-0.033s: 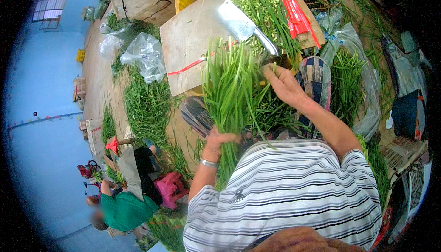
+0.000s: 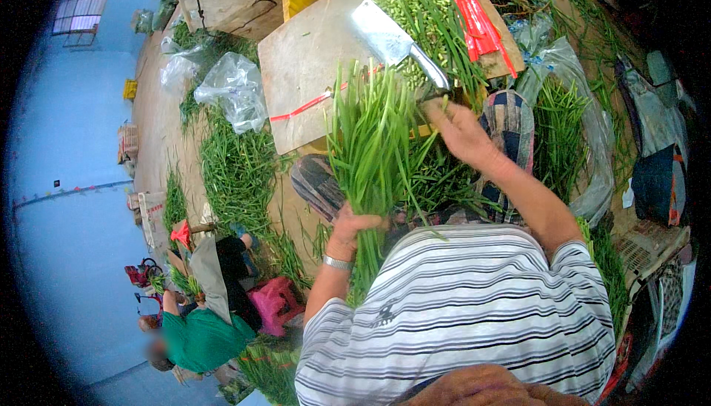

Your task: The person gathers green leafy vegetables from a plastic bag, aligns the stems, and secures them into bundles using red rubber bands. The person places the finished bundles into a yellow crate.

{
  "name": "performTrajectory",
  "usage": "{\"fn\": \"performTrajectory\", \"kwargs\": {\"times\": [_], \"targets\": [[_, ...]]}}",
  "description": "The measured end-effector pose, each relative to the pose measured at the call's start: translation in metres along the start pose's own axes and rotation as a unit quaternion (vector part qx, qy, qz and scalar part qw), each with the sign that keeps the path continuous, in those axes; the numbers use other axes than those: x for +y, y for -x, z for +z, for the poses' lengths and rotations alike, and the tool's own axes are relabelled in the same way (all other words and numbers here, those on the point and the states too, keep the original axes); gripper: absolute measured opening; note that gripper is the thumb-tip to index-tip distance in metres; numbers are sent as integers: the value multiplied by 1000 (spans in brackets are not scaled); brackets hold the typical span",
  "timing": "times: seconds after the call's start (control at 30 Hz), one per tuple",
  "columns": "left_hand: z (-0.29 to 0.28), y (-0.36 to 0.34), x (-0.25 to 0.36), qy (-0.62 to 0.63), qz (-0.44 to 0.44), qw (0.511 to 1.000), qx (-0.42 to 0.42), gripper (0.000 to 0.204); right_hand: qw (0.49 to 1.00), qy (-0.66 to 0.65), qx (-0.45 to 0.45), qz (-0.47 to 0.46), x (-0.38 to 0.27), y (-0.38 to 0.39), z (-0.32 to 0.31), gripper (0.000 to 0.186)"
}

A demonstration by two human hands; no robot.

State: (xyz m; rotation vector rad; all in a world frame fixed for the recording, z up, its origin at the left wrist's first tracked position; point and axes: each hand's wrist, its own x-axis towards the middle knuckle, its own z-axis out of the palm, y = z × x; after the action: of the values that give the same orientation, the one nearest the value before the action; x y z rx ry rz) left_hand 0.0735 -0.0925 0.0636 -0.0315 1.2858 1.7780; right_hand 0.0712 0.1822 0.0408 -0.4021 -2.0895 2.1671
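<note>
Left fingers (image 2: 369, 222): clamping around the green bundle (image 2: 374, 147).
Right fingers (image 2: 438, 112): looking blurred nearby, grip unclear to me.
Bundle: reaching out between the knees (image 2: 317, 185), long axis running toward the board (image 2: 296, 65), pale ends pointing away from the striped shirt (image 2: 481, 295).

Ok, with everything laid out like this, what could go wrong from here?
The cleaver lies on the board with its handle near the edge, close to the right grip, so a knock might send it towards the right knee.
Only the left grip appears to hold the bunch of green stalks, so loose ones could slip out.
The red strip is partly hidden behind the bunch's tips, so moving the bunch might drag it away.
</note>
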Motion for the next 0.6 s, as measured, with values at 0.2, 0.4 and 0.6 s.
{"fn": "performTrajectory", "kwargs": {"times": [0.2,0.4,0.6], "targets": [[0,7,1,3,34,999,-23,65,970,-88,228,13,-61,-20,-54,44],[-31,15,-7,19,30,999,13,67,976,59,206,-25,-102,-9,-100,42],[2,2,8,-21,22,999,-18,64,984,47,-129,-118,-36,0,-6,48]]}}
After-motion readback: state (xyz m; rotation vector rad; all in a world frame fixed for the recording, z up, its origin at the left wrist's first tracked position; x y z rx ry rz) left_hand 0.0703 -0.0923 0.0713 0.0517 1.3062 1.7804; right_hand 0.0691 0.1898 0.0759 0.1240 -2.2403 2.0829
